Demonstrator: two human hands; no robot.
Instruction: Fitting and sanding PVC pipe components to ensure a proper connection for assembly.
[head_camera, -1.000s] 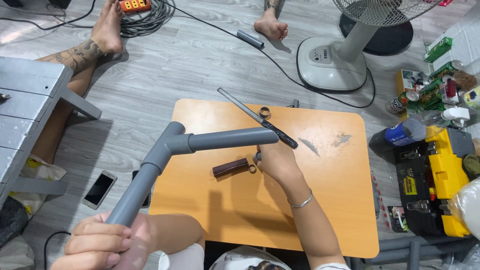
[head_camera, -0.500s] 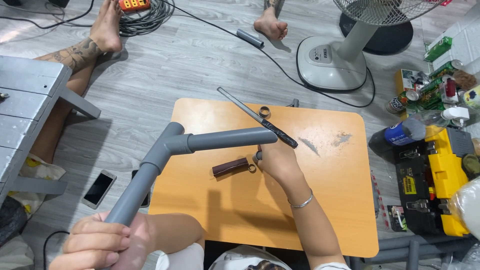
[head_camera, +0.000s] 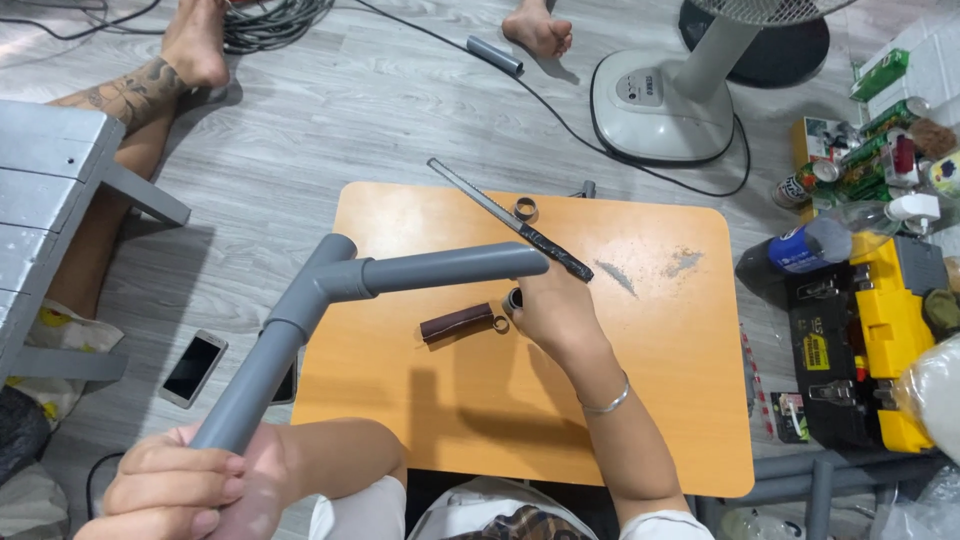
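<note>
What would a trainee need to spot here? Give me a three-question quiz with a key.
1. True or false: the left hand grips the lower end of the grey pipe assembly.
2. What lies on the wooden table just left of the right hand? A) a rolled brown sheet B) a phone C) a fan
3. Where does the saw blade lie relative to the pipe's free end?

Key
1. True.
2. A, the rolled brown sheet.
3. On the table beyond it, running diagonally, its dark wrapped end near the right hand.
</note>
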